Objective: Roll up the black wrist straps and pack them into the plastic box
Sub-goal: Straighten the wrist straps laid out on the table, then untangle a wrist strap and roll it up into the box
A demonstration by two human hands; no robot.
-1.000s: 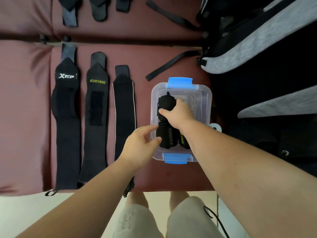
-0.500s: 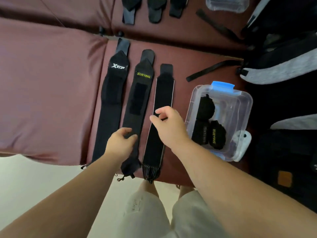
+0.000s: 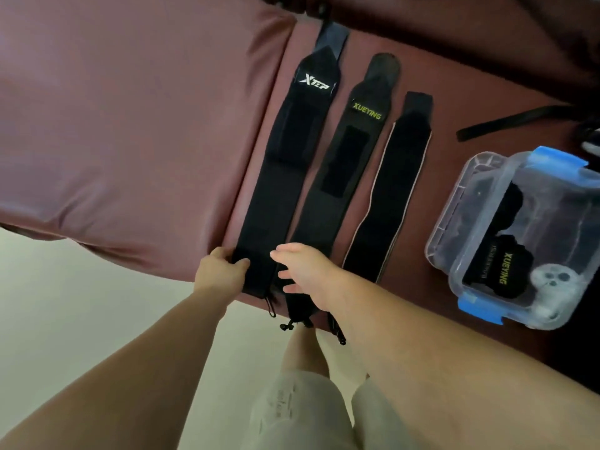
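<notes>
one xtep strap pinched by left grip; right grip spread.

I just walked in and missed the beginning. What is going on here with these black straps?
A person is packing wrist straps. The left hand grips the near end of the XTEP strap. The right hand is open over the near end of the XUEYING strap. A third, plain strap lies flat beside them. The plastic box holds rolled straps.
</notes>
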